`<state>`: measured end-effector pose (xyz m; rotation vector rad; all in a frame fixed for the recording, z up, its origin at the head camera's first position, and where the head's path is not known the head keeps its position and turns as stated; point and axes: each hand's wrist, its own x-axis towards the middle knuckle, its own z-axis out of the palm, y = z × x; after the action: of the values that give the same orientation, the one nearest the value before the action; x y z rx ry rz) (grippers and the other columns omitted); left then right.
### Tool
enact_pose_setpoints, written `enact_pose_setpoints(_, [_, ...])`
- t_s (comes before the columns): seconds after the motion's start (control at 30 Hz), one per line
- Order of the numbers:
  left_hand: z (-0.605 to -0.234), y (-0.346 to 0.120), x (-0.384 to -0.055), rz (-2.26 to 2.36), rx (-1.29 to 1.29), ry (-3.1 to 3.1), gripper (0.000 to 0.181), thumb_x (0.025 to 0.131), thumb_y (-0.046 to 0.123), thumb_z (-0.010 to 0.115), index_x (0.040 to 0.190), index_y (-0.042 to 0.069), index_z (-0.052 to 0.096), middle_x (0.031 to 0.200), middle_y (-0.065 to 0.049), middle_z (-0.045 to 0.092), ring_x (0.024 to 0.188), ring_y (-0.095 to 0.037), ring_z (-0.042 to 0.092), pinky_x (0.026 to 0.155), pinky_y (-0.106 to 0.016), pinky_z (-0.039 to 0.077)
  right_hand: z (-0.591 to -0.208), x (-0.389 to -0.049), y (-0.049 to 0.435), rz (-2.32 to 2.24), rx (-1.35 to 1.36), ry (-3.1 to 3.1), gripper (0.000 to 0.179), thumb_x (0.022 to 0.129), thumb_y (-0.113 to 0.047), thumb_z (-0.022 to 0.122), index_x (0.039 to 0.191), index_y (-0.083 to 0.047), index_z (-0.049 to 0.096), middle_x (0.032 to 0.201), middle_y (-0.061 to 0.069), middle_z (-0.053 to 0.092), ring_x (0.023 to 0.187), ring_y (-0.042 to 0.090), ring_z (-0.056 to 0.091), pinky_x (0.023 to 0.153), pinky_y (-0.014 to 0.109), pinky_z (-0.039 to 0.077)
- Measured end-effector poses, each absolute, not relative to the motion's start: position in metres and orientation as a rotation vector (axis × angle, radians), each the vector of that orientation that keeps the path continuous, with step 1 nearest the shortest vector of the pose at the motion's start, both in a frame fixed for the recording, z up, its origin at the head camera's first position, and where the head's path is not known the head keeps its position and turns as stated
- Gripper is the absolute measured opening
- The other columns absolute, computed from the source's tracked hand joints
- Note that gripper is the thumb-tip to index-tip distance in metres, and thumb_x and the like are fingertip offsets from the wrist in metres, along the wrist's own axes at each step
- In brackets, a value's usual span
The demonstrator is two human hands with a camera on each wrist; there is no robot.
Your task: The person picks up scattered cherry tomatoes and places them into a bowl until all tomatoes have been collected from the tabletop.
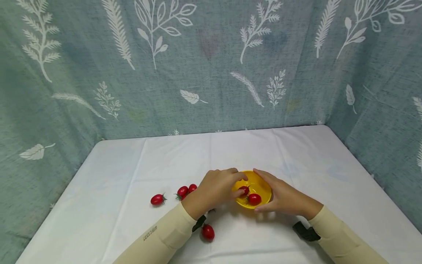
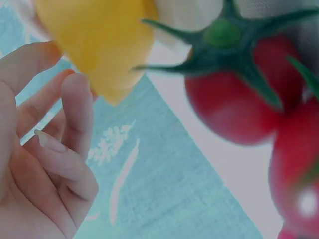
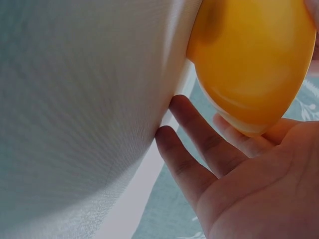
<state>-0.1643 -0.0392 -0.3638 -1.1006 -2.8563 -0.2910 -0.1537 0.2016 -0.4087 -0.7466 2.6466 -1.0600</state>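
Note:
A small yellow bowl (image 1: 258, 180) stands on the white cloth, with one cherry tomato (image 1: 254, 199) near its front side and another tomato (image 1: 244, 190) at its left. My left hand (image 1: 219, 187) reaches over the bowl's left rim, its thumb tip beside the left tomato and its fingers loosely bent. Nothing shows between those fingers in the left wrist view. From the right, my right hand (image 1: 281, 193) holds the bowl, fingers at the far rim and thumb at the near one. Some right fingertips (image 3: 179, 103) touch the cloth beside the bowl (image 3: 254, 59).
Left of the bowl lie a lone tomato (image 1: 157, 200) and a pair, a tomato (image 1: 182, 191) beside another tomato (image 1: 192, 188), partly behind my left hand. A further tomato (image 1: 208, 233) lies by my left sleeve. A leaf-patterned curtain (image 1: 211, 73) encloses the table's back and sides.

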Motion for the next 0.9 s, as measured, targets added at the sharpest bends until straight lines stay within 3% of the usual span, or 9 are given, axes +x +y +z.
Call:
enact_pose_setpoints(0.3, [-0.35, -0.074, -0.144, -0.3, -1.082, -2.664, 0.029, 0.089, 0.033, 0.075, 0.117, 0.027, 0.07, 0.105, 0.011, 0.071, 0.056, -0.004, 0.054, 0.052, -0.017, 0.041, -0.408, -0.153, 0.201, -1.039, -0.697, 2.655, 0.113, 0.072, -0.048, 0.087, 0.157, -0.008, 0.026, 0.158, 0.016, 0.036, 0.141, 0.037, 0.043, 0.11, 0.053, 0.04])
enact_pose_setpoints(0.57, [-0.356, -0.109, -0.135, -0.366, -0.96, -2.665, 0.026, 0.087, 0.03, 0.077, 0.112, 0.027, 0.071, 0.097, 0.014, 0.07, 0.049, 0.002, 0.037, 0.05, -0.016, 0.035, -0.407, -0.153, 0.201, -1.014, -0.715, 2.673, 0.114, 0.072, -0.05, 0.087, 0.157, -0.006, 0.026, 0.159, 0.017, 0.035, 0.144, 0.039, 0.039, 0.112, 0.056, 0.037])
enact_pose_setpoints(0.9, [-0.367, -0.121, -0.136, -0.368, -0.887, -2.871, 0.027, 0.085, 0.031, 0.08, 0.11, 0.024, 0.073, 0.099, 0.009, 0.072, 0.058, 0.002, 0.045, 0.054, -0.019, 0.039, -0.406, -0.152, 0.201, -1.035, -0.703, 2.659, 0.114, 0.072, -0.048, 0.087, 0.157, -0.007, 0.026, 0.159, 0.016, 0.035, 0.144, 0.039, 0.039, 0.113, 0.056, 0.036])
